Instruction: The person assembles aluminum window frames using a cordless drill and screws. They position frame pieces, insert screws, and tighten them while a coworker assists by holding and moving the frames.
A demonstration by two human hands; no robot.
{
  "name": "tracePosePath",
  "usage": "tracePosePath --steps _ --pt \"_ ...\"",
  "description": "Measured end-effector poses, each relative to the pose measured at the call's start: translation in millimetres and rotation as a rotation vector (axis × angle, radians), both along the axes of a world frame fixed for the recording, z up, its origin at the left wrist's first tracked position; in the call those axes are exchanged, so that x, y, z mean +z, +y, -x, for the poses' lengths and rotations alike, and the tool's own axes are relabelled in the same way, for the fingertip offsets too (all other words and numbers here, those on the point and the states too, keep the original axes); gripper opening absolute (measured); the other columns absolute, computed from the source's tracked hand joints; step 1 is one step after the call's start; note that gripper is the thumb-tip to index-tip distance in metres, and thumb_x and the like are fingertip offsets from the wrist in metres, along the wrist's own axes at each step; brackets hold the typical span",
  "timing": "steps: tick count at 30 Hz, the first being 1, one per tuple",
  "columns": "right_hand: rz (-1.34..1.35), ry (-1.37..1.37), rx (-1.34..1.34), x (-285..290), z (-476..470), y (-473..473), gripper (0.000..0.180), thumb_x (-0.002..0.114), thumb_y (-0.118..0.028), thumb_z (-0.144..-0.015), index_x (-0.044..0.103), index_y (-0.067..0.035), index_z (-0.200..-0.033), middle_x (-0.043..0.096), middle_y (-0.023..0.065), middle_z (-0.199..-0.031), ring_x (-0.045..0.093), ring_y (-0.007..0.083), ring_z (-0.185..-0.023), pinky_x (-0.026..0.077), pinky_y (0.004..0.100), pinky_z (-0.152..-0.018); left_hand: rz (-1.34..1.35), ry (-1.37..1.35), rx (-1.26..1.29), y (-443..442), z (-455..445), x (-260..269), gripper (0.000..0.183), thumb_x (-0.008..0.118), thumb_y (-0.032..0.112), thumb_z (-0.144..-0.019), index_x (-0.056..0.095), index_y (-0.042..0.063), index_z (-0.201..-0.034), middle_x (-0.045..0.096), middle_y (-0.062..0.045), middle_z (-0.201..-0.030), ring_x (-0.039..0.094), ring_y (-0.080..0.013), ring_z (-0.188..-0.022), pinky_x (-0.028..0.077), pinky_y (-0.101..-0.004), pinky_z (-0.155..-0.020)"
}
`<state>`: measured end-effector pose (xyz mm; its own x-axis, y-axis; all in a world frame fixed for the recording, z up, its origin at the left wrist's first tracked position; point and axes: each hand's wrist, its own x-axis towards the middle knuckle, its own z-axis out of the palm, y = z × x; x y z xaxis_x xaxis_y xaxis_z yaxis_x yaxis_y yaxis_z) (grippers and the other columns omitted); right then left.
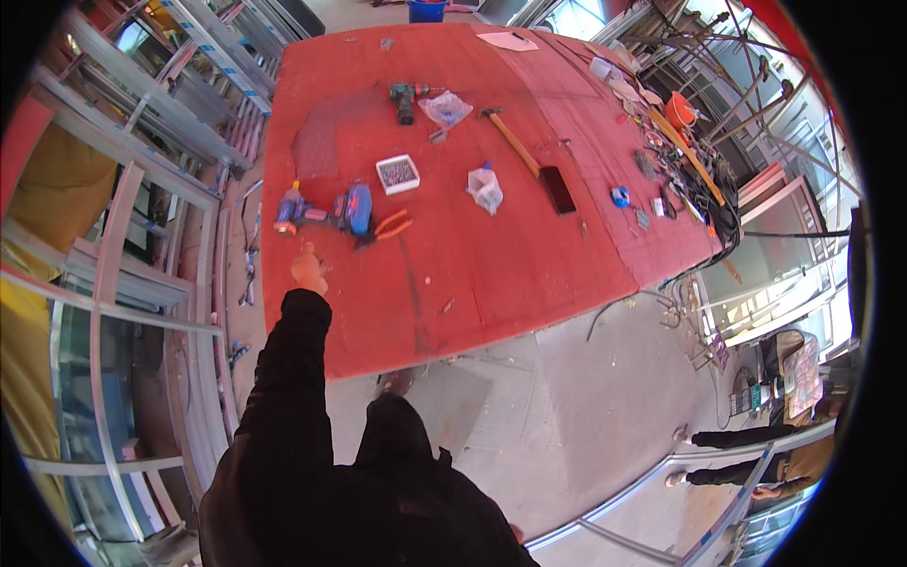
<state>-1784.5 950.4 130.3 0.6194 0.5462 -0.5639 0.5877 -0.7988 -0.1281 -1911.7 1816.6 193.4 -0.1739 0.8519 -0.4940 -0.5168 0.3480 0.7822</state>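
My left hand (pixel 310 271) is over the red-covered table (pixel 468 283) near its left edge, holding nothing, fingers apart. Just beyond it lies a blue cordless drill or driver (pixel 301 212), its battery end towards the right, beside orange-handled pliers (pixel 391 224). Only a sliver of my right hand (pixel 518 533) shows low down by my body, near an aluminium frame (pixel 631 489); its grip is hidden. Farther up the table are a white box of screws (pixel 397 174), a green cordless drill (pixel 404 103), plastic bags (pixel 485 190), a hammer (pixel 511 142) and a black phone-like slab (pixel 558 190).
Tools, cables (pixel 723 212) and an orange cup (pixel 680 111) crowd the table's right side. Metal window frames (pixel 152 106) stand close on the left. At lower right, another person (pixel 801 457) stands behind the aluminium frame. A blue bucket (pixel 426 10) is beyond the far edge.
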Motion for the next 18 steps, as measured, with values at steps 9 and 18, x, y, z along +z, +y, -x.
tracePosePath --steps 9,18 --pt "-0.101 0.142 -0.354 78.7 7.5 73.2 0.021 0.058 -0.029 -0.081 0.066 -0.013 -0.069 0.069 0.0066 -0.074 0.069 0.0297 -0.071 0.055 0.0450 -0.060 -0.421 0.241 -0.270 117.2 41.6 -98.1 0.017 0.068 0.023 -0.090 0.057 0.010 -0.090 0.057 -0.005 -0.085 0.058 -0.0190 -0.082 0.051 -0.0403 -0.078" --pt "-0.069 0.333 -0.620 76.5 -10.2 122.7 0.015 0.063 -0.020 -0.075 0.068 -0.006 -0.074 0.070 0.0114 -0.080 0.068 0.0306 -0.077 0.055 0.0427 -0.064 0.123 -0.200 -0.187 53.7 73.6 15.8 0.013 0.064 0.022 -0.090 0.057 0.010 -0.090 0.062 -0.003 -0.087 0.064 -0.0245 -0.083 0.055 -0.0464 -0.081"
